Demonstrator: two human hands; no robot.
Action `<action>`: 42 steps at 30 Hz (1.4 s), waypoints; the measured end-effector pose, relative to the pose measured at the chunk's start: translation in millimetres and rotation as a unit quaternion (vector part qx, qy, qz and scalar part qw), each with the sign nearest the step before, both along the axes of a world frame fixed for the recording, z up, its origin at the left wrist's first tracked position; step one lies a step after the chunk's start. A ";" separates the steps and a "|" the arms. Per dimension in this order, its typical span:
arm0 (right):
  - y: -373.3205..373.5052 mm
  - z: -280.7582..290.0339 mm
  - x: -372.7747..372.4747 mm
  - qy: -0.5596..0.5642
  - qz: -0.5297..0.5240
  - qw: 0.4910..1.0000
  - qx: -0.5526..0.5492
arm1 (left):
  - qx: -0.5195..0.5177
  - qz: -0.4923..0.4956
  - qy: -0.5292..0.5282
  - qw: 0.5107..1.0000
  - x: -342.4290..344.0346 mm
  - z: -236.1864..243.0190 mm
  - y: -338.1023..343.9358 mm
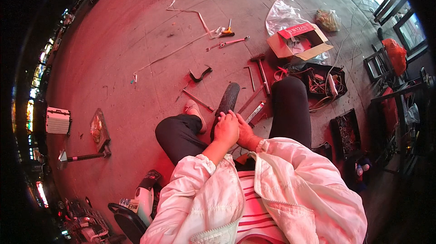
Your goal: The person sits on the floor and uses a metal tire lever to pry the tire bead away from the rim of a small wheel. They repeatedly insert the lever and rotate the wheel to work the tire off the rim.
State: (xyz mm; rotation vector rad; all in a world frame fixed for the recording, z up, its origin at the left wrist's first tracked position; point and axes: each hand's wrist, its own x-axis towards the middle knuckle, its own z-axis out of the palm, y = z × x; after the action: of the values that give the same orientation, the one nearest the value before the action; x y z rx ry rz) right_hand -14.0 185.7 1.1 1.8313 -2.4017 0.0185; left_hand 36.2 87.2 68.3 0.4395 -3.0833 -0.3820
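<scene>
A black treaded tyre stands on edge between my knees, its far side rising past my hands. My left hand is closed over the near part of the tyre, back of the hand up. Close against it, my right hand grips the tyre's right side, its fingers partly hidden. The tyre's lower part is hidden by my hands and sleeves. Just right of it lies a pale metal bar. Beyond are a hammer, a hex key and a thin metal rod.
A black curved bracket, a wrench and an orange-handled screwdriver lie farther out on the floor. At right stand an open cardboard box and a black tray of cables. A silver case is far left.
</scene>
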 end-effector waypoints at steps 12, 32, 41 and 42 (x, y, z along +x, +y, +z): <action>0.6 -8.1 -3.7 0.044 -0.012 0.998 0.043 | 0.006 0.024 -0.060 0.998 -8.6 28.0 3.3; 2.1 14.7 -3.5 -0.070 -0.006 0.997 -0.008 | 0.135 0.116 0.043 0.983 -2.3 21.2 -18.1; 0.3 23.3 -28.9 -0.228 0.050 0.967 -0.102 | 0.229 0.107 0.069 0.965 28.6 -31.9 -48.6; 0.1 23.3 -32.4 -0.272 0.067 0.954 -0.110 | 0.242 0.110 0.065 0.962 29.0 -30.9 -50.0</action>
State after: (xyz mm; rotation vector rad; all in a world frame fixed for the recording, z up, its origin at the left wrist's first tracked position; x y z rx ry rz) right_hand -46.4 185.8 24.4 2.0776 -2.4446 0.8754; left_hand 65.2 37.3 37.5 0.7198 -2.7481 -1.1114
